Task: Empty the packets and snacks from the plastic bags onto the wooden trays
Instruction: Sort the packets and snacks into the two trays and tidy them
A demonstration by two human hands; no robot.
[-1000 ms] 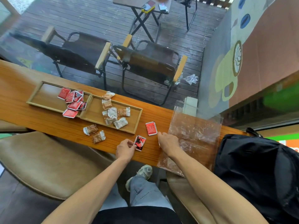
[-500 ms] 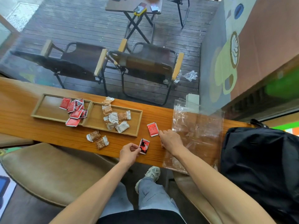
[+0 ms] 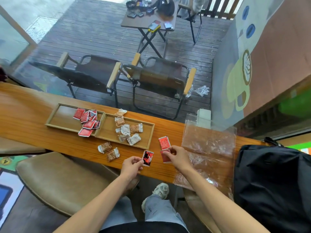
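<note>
Hands are working at a long orange-brown wooden counter (image 3: 33, 140). The left hand (image 3: 132, 166) is pinching a red-and-black foil packet (image 3: 148, 158); the right hand (image 3: 176, 157) is pinching a plain red packet (image 3: 165, 157), with another red sachet (image 3: 164, 142) lying just beyond. Two shallow wooden trays (image 3: 149, 137) are sitting further left, holding red packets and brown snacks. Both held packets are hovering near the counter's front edge, so a loose pinch could drop them to the floor.
</note>
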